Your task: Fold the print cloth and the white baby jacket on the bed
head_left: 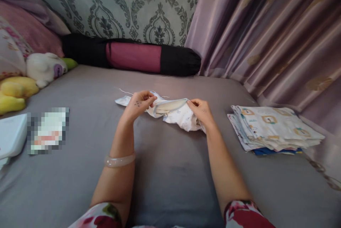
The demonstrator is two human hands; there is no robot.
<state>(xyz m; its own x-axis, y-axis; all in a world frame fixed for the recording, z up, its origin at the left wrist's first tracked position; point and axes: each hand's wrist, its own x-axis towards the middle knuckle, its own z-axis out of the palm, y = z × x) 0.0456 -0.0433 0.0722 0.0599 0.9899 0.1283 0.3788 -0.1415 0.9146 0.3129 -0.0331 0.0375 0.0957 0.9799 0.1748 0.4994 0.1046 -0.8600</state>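
Observation:
A small white printed garment (173, 111) lies crumpled on the grey bedsheet (165, 171) in the middle of the bed. My left hand (139, 104) pinches its left edge, fingers closed on the cloth. My right hand (201, 110) pinches its right edge the same way. Thin white ties trail off the garment toward the left. A pale bangle (119, 160) sits on my left forearm.
A stack of folded printed cloths (274, 128) lies at the right. A black and pink bolster (133, 55) lies along the patterned wall. Soft toys (42, 68) and pillows sit far left, a white book (10, 135) at the left edge. Purple curtains (279, 32) hang at the right.

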